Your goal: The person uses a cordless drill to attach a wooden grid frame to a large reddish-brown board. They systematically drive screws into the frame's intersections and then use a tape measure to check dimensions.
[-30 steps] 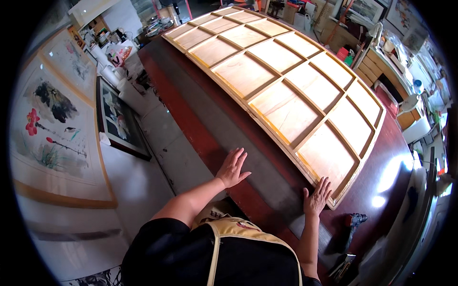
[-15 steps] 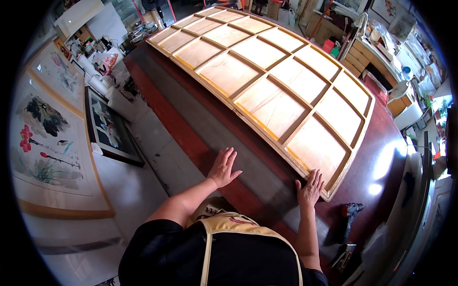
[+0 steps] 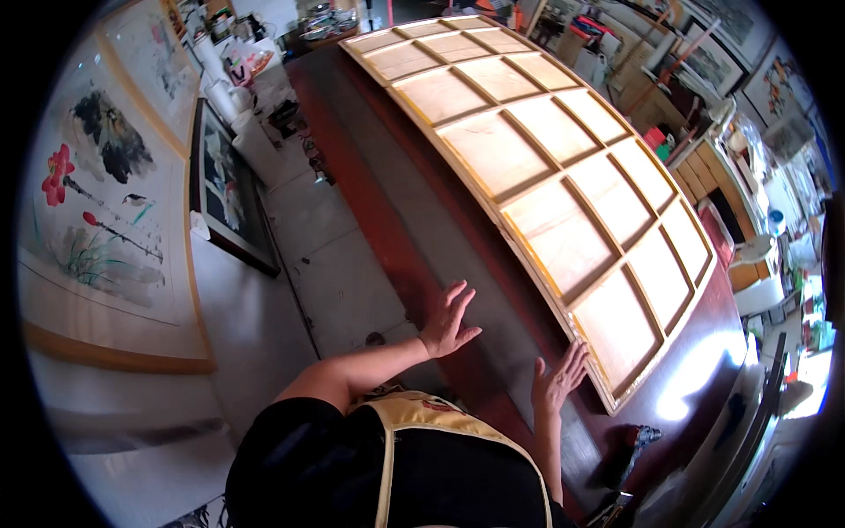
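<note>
- Holds the left hand (image 3: 447, 330) out over the long left side of the worktop (image 3: 431, 220), with fingers spread wide and gripping nothing.
- Cannot tell whether resting on the surface there or just above it.
- Has the right hand (image 3: 556, 380) at the long left edge of a wooden lattice panel (image 3: 563, 233), near its closest corner, with fingers extended, thumb held apart and nothing in the grasp.
- Cannot tell whether touching the edge or barely clear of it with those fingertips.
- Lies lattice side up on the worktop, as a large panel with crossing slats over pale sheet wood, stretching from beside the right hand toward the far end.
- Shows yellowish streaks along the inside of its left rail.
- Has 1 dark cordless drill (image 3: 635, 449) on the worktop, near the panel's closest corner, to the right of the right forearm.
- Wears a black and yellow apron (image 3: 440, 409) over a short black sleeve (image 3: 282, 431).
- Leaves grey floor (image 3: 339, 273) visible to the left of the worktop.
- Shows beyond that floor 1 dark-framed picture (image 3: 231, 198) leaning beside white rolls (image 3: 255, 154), and, further left, 1 flower painting (image 3: 106, 220) with red blooms.
- Shows a wooden drawer cabinet (image 3: 700, 180) past the panel's right side.
</note>
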`<state>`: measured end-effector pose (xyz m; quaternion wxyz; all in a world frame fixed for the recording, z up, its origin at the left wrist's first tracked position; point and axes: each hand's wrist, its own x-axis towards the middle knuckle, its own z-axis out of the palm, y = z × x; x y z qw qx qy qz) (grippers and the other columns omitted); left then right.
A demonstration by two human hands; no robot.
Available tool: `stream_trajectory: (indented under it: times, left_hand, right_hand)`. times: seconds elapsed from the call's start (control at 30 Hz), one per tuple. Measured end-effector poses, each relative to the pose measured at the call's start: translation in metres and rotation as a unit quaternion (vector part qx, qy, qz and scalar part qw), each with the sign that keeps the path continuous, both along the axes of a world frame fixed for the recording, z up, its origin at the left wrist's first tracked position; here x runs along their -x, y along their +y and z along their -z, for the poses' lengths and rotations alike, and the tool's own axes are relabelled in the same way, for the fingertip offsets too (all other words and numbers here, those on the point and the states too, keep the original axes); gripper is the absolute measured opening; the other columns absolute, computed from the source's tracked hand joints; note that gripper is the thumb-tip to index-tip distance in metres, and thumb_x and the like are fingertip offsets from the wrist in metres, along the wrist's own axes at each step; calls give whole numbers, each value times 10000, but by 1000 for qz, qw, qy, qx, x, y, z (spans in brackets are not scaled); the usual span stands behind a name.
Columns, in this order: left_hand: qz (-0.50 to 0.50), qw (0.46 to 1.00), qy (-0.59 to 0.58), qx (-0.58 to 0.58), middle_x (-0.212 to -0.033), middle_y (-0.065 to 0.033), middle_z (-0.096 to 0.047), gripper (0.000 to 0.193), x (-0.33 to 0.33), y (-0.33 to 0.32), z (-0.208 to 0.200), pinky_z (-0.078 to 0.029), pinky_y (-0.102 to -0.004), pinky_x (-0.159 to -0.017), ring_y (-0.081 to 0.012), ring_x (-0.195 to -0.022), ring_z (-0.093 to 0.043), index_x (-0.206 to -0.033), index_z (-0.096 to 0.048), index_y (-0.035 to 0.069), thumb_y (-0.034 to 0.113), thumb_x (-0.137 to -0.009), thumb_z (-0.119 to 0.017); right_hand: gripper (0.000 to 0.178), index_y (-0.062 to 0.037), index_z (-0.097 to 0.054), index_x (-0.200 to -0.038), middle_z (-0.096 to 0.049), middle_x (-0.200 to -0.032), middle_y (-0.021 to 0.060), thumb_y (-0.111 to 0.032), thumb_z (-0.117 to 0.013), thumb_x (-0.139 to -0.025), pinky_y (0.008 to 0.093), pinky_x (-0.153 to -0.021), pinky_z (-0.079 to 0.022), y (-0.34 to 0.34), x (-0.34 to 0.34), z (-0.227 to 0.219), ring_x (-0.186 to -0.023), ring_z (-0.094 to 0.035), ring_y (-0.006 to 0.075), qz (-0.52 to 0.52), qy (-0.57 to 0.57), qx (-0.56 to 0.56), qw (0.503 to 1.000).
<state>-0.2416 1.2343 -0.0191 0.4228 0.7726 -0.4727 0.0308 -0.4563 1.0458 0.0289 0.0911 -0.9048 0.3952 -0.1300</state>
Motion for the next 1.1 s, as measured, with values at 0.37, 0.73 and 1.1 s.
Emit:
stream_trajectory:
  times: [0.37, 0.73, 1.1]
  left_hand:
    - [-223, 975, 24, -9, -1469, -214, -308, 681, -177, 208, 20, -316, -507, -1069, -416, -1301, -355, -1437, -350, 38, 325, -897, -651]
    - [-298, 941, 85, -136, -1316, -216, -445, 587, -353, 337, 78, -394, -481, -995, -382, -1169, -461, -1326, -448, 52, 287, -857, -711]
    - [-252, 883, 246, -310, -1243, -243, -539, 502, -617, 438, 110, -417, -449, -1008, -394, -1173, -507, -1223, -573, 34, 352, -853, -687]
  right_hand:
    - [756, -74, -323, -1474, -201, -1580, 200, -222, -692, -831, 544, -1162, -172, 149, -276, -14, -1455, -201, 394, -157, -139, -51, 976]
    - [265, -34, -618, -936, -504, -1118, 96, -242, -714, -803, 346, -994, -355, 253, -481, -137, -1077, -480, 202, -359, -311, -634, 610]
    - [258, -125, -685, -937, -564, -715, 48, -379, -685, -896, 252, -430, -333, 309, -755, -275, -489, -501, 121, -752, -271, -572, 186]
